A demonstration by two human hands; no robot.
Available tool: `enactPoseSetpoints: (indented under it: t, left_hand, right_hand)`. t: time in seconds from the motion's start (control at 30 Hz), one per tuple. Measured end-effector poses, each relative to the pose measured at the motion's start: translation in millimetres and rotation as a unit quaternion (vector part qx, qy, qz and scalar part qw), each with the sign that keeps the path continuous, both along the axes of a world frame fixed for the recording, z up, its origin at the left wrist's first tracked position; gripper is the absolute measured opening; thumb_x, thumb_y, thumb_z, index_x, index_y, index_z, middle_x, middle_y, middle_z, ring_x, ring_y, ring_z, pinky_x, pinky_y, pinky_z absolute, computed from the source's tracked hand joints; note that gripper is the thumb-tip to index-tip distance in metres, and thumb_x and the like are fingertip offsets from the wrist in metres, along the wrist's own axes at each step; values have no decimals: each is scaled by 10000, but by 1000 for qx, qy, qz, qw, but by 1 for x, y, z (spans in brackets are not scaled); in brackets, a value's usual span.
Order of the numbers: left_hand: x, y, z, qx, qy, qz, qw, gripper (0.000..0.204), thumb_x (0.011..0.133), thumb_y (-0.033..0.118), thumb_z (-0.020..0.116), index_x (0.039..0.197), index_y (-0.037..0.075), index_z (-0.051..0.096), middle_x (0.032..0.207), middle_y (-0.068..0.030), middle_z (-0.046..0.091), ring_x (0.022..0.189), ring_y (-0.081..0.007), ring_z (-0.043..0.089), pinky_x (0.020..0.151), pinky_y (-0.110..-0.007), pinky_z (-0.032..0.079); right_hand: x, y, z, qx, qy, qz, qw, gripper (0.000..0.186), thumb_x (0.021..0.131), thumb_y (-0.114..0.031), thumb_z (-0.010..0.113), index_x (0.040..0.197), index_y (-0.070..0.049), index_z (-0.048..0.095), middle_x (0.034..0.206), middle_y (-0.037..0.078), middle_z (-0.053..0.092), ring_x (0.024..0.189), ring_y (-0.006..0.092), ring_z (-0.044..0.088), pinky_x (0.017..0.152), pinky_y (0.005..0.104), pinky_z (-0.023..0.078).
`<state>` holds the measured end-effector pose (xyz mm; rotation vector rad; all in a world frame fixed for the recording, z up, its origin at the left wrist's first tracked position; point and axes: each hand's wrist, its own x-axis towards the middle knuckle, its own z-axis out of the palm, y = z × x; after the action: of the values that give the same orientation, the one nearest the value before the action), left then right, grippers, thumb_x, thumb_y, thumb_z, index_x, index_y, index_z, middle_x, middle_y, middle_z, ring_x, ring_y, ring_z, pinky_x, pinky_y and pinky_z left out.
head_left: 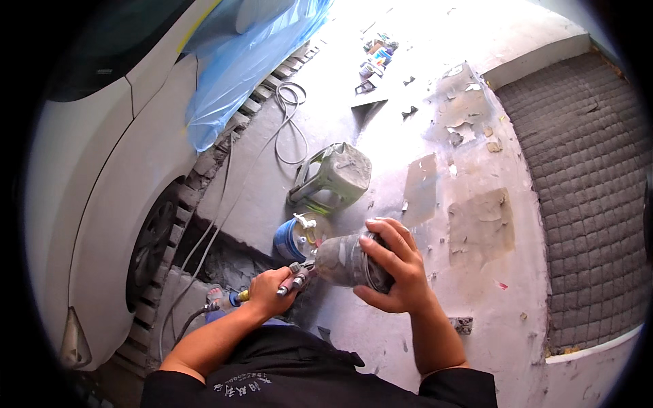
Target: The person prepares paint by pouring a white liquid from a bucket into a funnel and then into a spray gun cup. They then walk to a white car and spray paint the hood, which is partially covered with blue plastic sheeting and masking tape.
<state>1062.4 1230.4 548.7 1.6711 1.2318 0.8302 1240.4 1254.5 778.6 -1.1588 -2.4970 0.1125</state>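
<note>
White car (102, 204) is filling the left of the view, front wheel (151, 246) sitting over a grated floor channel (197, 204). Using the car as reference for everything below.

Blue plastic sheet (252, 61) is draping over the car's upper body, hanging down toward the channel. Concrete floor (435, 272) is spreading out to the right of the car, paint-stained and peeling in patches; a grey tiled mat (578, 190) is lying well apart from the car, at the far right.

A paint-crusted stool (333, 178) is lying tipped on its side on the floor, right of the car, past the channel. A blue-and-white tin (294, 238) is sitting just below it, nearer the wheel. A hose (289, 122) is looping on the floor near the sheet's lower edge and running down along the channel beside the wheel. A cluster of small cans and clutter (377, 58) is sitting far off from the car, top centre; too small to tell apart.

Spray gun (296, 277) is being held just right of the wheel, low in view, with its cup (343, 260) pointing away from the car. Cup is grey, coated in dried paint.

Left hand (269, 292) is closed around the gun's grip, fingers wrapping the handle; an air line with a yellow fitting is trailing from the grip back toward the car. Right hand (394, 268) is gripping the cup, fingers curling over its far end, thumb underneath. Both forearms are bare, dark sleeves at the bottom edge.
</note>
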Motion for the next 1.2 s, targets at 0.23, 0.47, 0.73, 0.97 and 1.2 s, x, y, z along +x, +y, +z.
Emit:
enactPoseSetpoints:
  t: [0.23, 0.47, 0.73, 0.97, 1.2]
  left_hand:
    - [2, 7, 1, 28, 17, 52, 998, 176, 744, 233, 630, 799, 76, 573, 690, -174, 595, 690, -400, 573, 604, -487, 460]
    - [8, -5, -12, 36, -66, 12, 997, 207, 823, 258, 636, 903, 69, 609, 707, -182, 610, 683, -391, 598, 563, -417, 455]
    - [3, 1, -12, 38, -10, 51, 998, 213, 819, 272, 639, 863, 66, 602, 698, -170, 610, 674, -381, 600, 569, -414, 459]
    - [0, -4, -3, -28, -124, 1, 992, 263, 830, 323, 633, 863, 63, 618, 728, -190, 623, 725, -382, 619, 591, -404, 473]
    - [-6, -3, -2, 5, -100, 33, 994, 208, 816, 229, 664, 785, 41, 580, 640, -140, 598, 559, -274, 595, 525, -359, 444]
  right_hand:
    - [-35, -5, -34, 34, 64, -284, 956, 680, 758, -441, 669, 1221, 26, 497, 1226, 240, 467, 1147, 382, 421, 988, 450, 310]
    - [-15, 7, 17, -39, -145, 14, 989, 760, 696, -466, 712, 1311, -108, 446, 1334, 187, 391, 1240, 365, 355, 1007, 472, 290]
    - [-41, -3, -25, 46, 10, -249, 967, 577, 734, -357, 675, 1207, -62, 527, 1245, 181, 476, 1168, 367, 425, 935, 465, 341]
    - [-23, 0, 10, 4, -106, -31, 994, 709, 727, -467, 676, 1283, -83, 460, 1312, 182, 426, 1208, 364, 403, 984, 461, 316]
    - [-45, -1, -4, 72, -23, -118, 990, 517, 730, -387, 663, 1137, -80, 576, 1186, 131, 530, 1137, 309, 475, 940, 428, 346]
